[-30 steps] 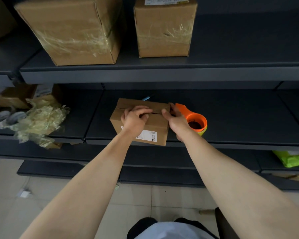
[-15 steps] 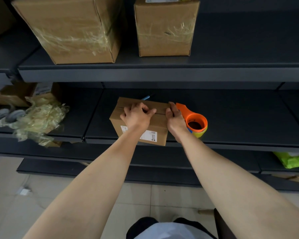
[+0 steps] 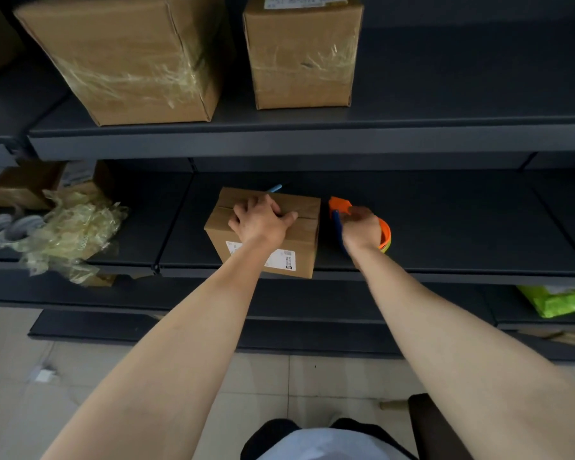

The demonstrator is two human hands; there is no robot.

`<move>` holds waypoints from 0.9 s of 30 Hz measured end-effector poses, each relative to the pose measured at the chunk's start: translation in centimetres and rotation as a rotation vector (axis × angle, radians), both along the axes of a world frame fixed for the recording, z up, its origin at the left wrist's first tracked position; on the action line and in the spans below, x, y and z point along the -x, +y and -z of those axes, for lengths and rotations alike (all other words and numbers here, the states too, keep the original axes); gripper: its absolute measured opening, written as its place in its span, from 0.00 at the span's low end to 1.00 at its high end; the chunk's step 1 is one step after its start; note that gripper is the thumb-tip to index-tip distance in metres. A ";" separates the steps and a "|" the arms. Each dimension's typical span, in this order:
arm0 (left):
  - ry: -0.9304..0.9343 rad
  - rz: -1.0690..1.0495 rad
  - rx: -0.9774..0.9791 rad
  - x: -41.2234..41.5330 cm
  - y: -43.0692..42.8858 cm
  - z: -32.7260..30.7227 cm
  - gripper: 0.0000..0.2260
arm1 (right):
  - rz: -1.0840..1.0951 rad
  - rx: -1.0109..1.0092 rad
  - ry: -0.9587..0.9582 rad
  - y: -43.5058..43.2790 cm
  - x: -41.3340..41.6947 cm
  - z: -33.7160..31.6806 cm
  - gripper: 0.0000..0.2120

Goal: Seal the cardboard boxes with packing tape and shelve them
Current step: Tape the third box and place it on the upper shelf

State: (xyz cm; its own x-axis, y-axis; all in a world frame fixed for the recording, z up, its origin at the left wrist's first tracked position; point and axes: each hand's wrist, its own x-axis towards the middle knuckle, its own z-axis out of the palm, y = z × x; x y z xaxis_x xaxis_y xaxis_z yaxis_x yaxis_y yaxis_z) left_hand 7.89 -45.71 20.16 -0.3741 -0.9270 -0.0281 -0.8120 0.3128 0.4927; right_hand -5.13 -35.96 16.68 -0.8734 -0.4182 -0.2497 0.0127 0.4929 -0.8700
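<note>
- Small brown cardboard box (image 3: 304,224) sits at the front edge of the dark metal shelf (image 3: 445,227)
- Left grip (image 3: 261,220) lies flat on its top, fingers spread
- Right grip (image 3: 362,227) curls round the orange plastic tape dispenser (image 3: 339,204) beside it

At frame centre the box (image 3: 307,227) sits at the front of the middle shelf (image 3: 445,227), left hand (image 3: 261,222) on top. Just right of it, the right hand (image 3: 362,229) holds the dispenser (image 3: 341,204). On the top shelf (image 3: 445,104), a big box (image 3: 123,58) stands left of a smaller box (image 3: 302,54).
</note>
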 end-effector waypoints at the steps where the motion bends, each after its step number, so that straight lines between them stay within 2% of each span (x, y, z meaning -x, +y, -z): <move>1: 0.007 0.003 -0.006 0.0 0.1 0.0 0.13 | -0.016 -0.126 0.075 0.3 0.2 0.4 0.15; 4: 0.021 0.032 0.000 0.1 0.3 0.2 0.10 | -0.118 -0.375 0.099 1.0 0.3 1.4 0.21; 8: 0.044 0.057 -0.014 -0.2 0.3 0.1 0.09 | -0.260 -0.490 0.151 1.4 0.3 1.4 0.21; 11: 0.028 0.064 0.006 -0.1 0.4 0.0 0.09 | -0.352 -0.377 0.237 2.1 0.9 0.6 0.24; 15: 0.015 0.087 0.059 -0.2 1.0 0.1 0.08 | -0.114 -0.337 0.142 2.7 0.2 -0.1 0.20; 19: 0.107 0.067 0.017 0.0 1.2 -0.4 0.03 | 0.067 -0.153 0.144 3.5 -0.3 -0.7 0.11; 21: 0.081 0.036 -0.045 0.5 1.1 -1.0 0.07 | 0.076 -0.032 0.117 4.0 -0.1 -0.9 0.11; 24: -0.063 0.014 -0.065 1.5 1.2 -1.3 0.16 | 0.075 0.121 0.054 4.6 0.0 -1.4 0.10; 27: -0.112 -0.003 -0.056 2.2 1.6 -1.1 0.17 | 0.113 0.234 -0.032 5.0 -0.1 -2.2 0.09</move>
State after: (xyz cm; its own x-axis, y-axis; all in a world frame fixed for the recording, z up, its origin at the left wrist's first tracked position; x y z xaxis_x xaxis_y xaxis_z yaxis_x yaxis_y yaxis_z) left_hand 5.74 -44.08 21.29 -0.3628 -0.9239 -0.1213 -0.8638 0.2846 0.4157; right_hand -5.06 -30.99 18.87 -0.9112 -0.3678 -0.1857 0.0853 0.2725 -0.9584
